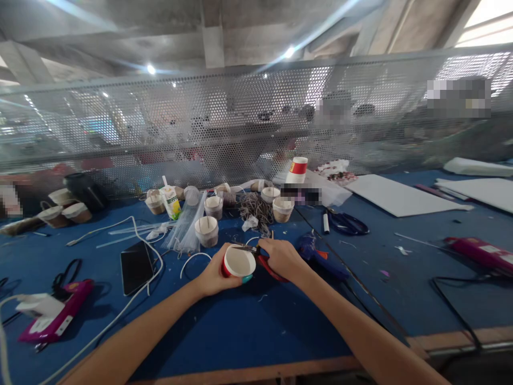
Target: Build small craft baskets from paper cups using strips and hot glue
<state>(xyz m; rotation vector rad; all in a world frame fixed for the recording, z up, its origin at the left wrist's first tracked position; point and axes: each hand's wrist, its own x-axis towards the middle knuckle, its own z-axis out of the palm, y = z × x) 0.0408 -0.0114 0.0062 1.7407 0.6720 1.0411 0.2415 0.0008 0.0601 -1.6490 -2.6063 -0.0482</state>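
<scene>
My left hand (216, 274) is wrapped round a red and white paper cup (239, 261), its mouth tilted toward me. In my right hand (280, 258) is a pair of scissors with red handles (269, 267). Their dark blades lie at the far rim of the cup; whether they cut into it I cannot tell. Just beyond the hands stand several small wrapped cups, the nearest being a pale one (207, 231). A tangle of brown cord (256, 211) lies behind them. A blue glue gun (320, 256) rests to the right of my right hand.
Left lie a phone (137, 267), a white cable and a magenta power strip (60, 313). Clear glue sticks (186, 224) and a drink carton (171, 200) stand behind. Stacked paper cups (297, 171), dark-handled scissors (348, 223) and white boards (404, 195) are right. A perforated metal screen (240, 128) borders the back.
</scene>
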